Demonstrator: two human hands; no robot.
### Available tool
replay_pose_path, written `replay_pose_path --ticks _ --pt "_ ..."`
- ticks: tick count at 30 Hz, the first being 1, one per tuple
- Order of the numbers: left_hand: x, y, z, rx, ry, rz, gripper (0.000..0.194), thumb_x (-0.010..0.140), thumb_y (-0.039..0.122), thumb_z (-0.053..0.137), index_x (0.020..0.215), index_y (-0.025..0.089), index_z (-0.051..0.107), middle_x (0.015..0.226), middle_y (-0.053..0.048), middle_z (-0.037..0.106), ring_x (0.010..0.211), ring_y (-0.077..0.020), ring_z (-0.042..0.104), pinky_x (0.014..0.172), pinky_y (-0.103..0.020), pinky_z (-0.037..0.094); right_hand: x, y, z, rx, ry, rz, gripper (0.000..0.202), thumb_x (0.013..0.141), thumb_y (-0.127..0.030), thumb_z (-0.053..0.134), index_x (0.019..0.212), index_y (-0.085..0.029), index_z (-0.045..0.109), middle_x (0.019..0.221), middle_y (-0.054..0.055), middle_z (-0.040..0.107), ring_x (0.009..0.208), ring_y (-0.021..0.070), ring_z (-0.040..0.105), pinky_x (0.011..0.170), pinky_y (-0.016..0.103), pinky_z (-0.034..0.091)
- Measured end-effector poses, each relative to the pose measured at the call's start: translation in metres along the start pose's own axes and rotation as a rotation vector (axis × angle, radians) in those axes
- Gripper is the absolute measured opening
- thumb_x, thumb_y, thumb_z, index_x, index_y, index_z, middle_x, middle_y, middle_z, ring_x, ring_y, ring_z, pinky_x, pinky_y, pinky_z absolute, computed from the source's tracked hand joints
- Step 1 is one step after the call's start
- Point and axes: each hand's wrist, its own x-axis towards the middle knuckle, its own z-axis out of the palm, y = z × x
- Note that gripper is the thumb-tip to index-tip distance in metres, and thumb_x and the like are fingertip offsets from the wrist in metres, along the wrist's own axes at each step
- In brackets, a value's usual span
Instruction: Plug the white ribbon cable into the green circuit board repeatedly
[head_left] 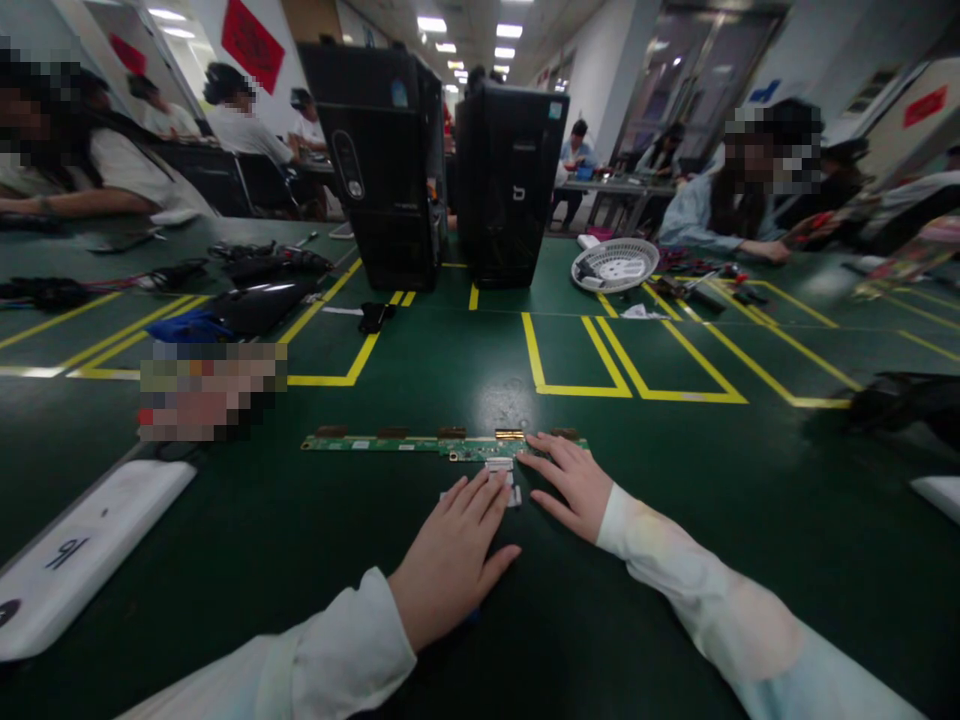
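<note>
A long, narrow green circuit board [397,446] lies crosswise on the green table, with several copper-coloured flex tabs along its far edge. Flat over the table, my left hand [454,555] has its fingers stretched toward the board, the fingertips on a pale flat ribbon connector piece [501,466] at the near edge. My right hand [571,485] lies with fingers spread at the board's right part, its fingertips touching it beside a shiny gold tab [510,434]. The right end of the board is partly covered by that hand. Neither hand grips anything.
Two black computer towers [371,180] stand at the back. A white basket [616,265] sits behind to the right. A white device marked 16 [90,550] lies at left, near cables and a black-and-blue bundle [240,310]. Yellow tape [585,391] marks the table. Other people sit around.
</note>
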Motion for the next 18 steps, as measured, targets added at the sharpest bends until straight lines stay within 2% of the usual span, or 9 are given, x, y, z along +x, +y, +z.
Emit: replay_pose_path --ticks 6,12,18 --pt "0.0031 -0.0020 -0.0046 -0.027 -0.038 -0.003 0.056 0.096 0.046 0.038 0.143 0.015 0.038 0.149 -0.012 0.042 0.138 -0.0257 0.037 0.112 -0.049 0.033 0.0003 0.0004 -0.0006 -0.006 -0.007 0.004 0.048 0.094 -0.038 0.044 0.137 -0.018 0.050 0.141 0.016 0.047 0.133 0.0290 0.039 0.105 0.051 0.038" --pt "0.0035 -0.0071 -0.0004 -0.037 0.006 0.020 0.052 0.097 0.044 0.038 0.142 0.018 0.040 0.148 -0.011 0.044 0.138 -0.0241 0.037 0.112 -0.048 0.032 -0.0001 0.0032 -0.0005 0.006 -0.006 0.004 0.048 0.093 -0.038 0.045 0.138 -0.022 0.050 0.142 0.014 0.046 0.132 0.0290 0.040 0.104 0.052 0.039" --pt "0.0054 -0.0067 -0.0017 -0.015 -0.045 0.015 0.055 0.096 0.045 0.039 0.143 0.015 0.038 0.150 -0.012 0.041 0.139 -0.0258 0.034 0.113 -0.050 0.030 -0.0009 0.0033 0.0004 0.009 -0.005 0.007 0.047 0.093 -0.038 0.046 0.137 -0.021 0.051 0.143 0.014 0.045 0.133 0.0292 0.039 0.105 0.051 0.039"
